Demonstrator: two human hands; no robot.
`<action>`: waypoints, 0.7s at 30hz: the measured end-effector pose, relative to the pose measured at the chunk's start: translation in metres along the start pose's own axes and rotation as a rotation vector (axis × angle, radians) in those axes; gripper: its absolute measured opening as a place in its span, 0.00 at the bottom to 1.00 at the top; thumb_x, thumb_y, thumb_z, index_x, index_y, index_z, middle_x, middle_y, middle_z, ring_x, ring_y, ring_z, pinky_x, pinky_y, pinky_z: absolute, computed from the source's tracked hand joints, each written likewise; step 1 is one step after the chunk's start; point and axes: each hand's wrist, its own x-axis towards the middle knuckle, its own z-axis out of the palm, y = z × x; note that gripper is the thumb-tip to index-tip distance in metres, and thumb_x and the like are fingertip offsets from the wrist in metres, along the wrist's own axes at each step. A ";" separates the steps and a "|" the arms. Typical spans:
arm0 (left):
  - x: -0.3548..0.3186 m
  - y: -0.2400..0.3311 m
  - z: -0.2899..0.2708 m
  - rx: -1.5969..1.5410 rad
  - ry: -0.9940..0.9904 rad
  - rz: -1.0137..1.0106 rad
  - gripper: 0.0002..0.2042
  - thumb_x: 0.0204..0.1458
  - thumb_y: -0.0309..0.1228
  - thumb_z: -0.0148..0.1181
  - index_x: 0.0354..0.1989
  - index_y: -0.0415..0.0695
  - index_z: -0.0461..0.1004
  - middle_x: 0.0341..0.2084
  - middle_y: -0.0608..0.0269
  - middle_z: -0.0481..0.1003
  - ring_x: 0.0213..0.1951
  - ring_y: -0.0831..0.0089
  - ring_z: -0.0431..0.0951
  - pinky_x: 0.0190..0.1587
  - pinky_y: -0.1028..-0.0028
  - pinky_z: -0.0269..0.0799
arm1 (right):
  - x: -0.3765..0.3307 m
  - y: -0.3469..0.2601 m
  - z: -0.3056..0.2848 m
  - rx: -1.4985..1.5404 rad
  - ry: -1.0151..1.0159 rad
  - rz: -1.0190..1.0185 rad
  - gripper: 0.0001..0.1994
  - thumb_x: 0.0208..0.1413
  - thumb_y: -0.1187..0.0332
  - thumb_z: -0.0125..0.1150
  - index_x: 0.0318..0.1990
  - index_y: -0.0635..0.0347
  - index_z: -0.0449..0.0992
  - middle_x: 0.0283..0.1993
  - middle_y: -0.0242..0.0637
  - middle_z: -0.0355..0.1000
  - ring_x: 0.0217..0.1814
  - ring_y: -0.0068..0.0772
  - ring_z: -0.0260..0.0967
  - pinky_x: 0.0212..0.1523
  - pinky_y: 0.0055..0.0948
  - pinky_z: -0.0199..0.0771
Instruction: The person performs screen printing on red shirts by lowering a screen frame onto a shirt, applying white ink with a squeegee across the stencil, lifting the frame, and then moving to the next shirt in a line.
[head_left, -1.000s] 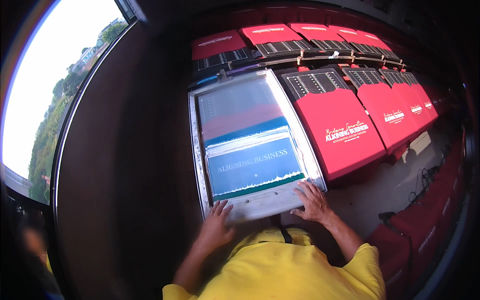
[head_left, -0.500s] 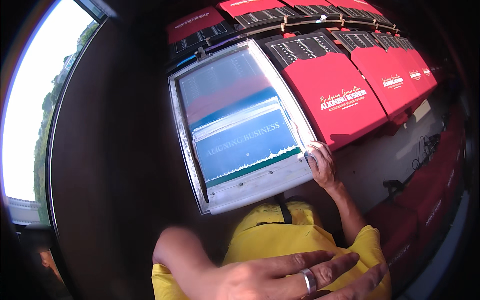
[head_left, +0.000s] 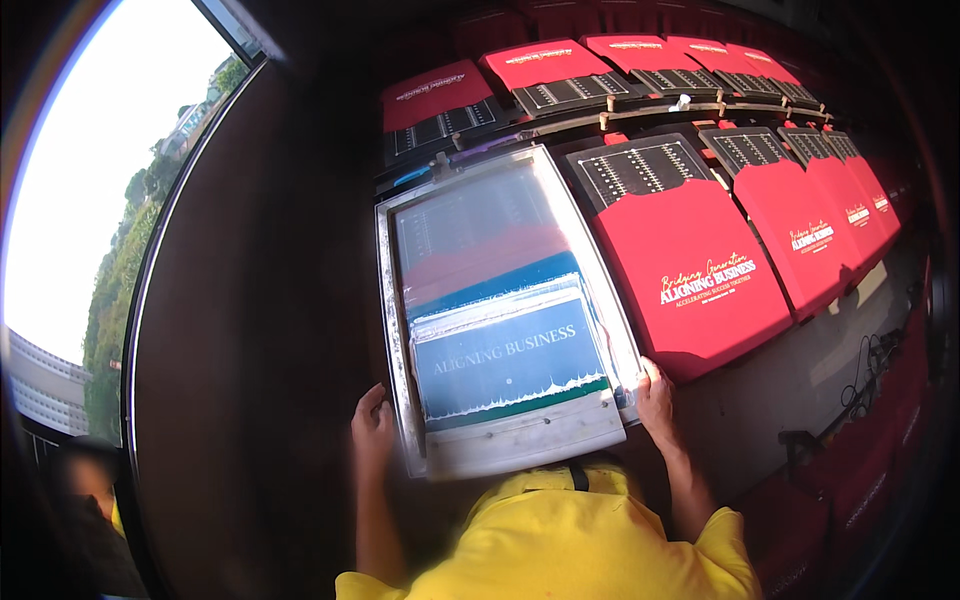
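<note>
A silk-screen printing frame with pale metal edges lies over a red-covered board directly in front of me. Its mesh is see-through at the far end; a blue stencil area with pale lettering fills the near part. White ink streaks border the stencil. My right hand grips the frame at its near right side. Just beside the frame's near left side is my left hand, fingers loosely bent and apart, with nothing visible in it; I cannot tell whether it touches the edge.
Red fabric pieces with white print cover a row of black boards to the right. A second row stands behind a long rail. Cables hang at far right. A bright window is on the left, a person at lower left.
My left hand has gone from close in front of my chest to the frame's left side. My right hand stays at the right side. The view has shifted, so everything appears lower.
</note>
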 end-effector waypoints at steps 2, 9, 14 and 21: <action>-0.013 -0.046 0.000 0.232 0.010 -0.132 0.17 0.60 0.28 0.50 0.55 0.31 0.71 0.49 0.47 0.77 0.55 0.60 0.75 0.58 0.68 0.68 | 0.008 0.001 0.001 0.065 0.016 0.082 0.15 0.58 0.75 0.49 0.50 0.71 0.74 0.46 0.58 0.75 0.49 0.56 0.73 0.53 0.43 0.72; -0.044 -0.077 0.021 0.169 -0.090 -0.210 0.16 0.63 0.33 0.49 0.35 0.30 0.76 0.22 0.64 0.71 0.27 0.78 0.67 0.32 0.71 0.65 | 0.018 0.014 0.019 0.204 0.214 0.001 0.09 0.56 0.76 0.53 0.42 0.69 0.76 0.35 0.50 0.77 0.37 0.50 0.76 0.40 0.38 0.75; -0.038 -0.138 0.028 0.131 0.014 -0.208 0.16 0.62 0.32 0.50 0.26 0.34 0.72 0.19 0.68 0.67 0.24 0.82 0.63 0.26 0.73 0.59 | 0.021 -0.005 0.019 0.191 0.185 0.033 0.07 0.56 0.76 0.53 0.40 0.65 0.76 0.35 0.48 0.76 0.37 0.52 0.76 0.37 0.39 0.74; -0.035 -0.079 0.040 -0.248 0.111 -0.365 0.13 0.60 0.32 0.53 0.28 0.34 0.74 0.20 0.67 0.70 0.24 0.80 0.66 0.27 0.76 0.60 | 0.021 0.024 0.036 0.089 0.279 -0.045 0.09 0.55 0.74 0.55 0.44 0.60 0.74 0.29 0.47 0.74 0.32 0.51 0.74 0.33 0.40 0.72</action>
